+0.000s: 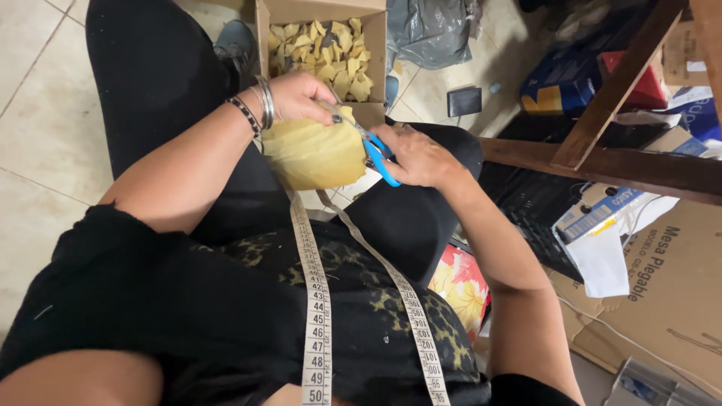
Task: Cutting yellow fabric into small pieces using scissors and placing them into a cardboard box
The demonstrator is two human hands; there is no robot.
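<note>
My left hand (pixel 299 96) grips the top edge of a folded piece of yellow fabric (pixel 314 154) held over my lap. Bracelets ring that wrist. My right hand (pixel 418 156) holds blue-handled scissors (pixel 377 156), and their blades cut into the fabric's upper right edge near my left fingers. A white measuring tape (pixel 317 301) hangs from my neck down over my black top. Beyond my hands stands an open cardboard box (pixel 374 45) filled with several small yellow fabric pieces (pixel 323 49).
Pale floor tiles (pixel 45 113) lie at left. A dark wooden frame (pixel 602 162) crosses the right side, with flattened cardboard (pixel 662 301), coloured boxes (pixel 564 83) and a grey plastic bag (pixel 432 30) around it. A flowered cushion (pixel 460 289) sits under my right arm.
</note>
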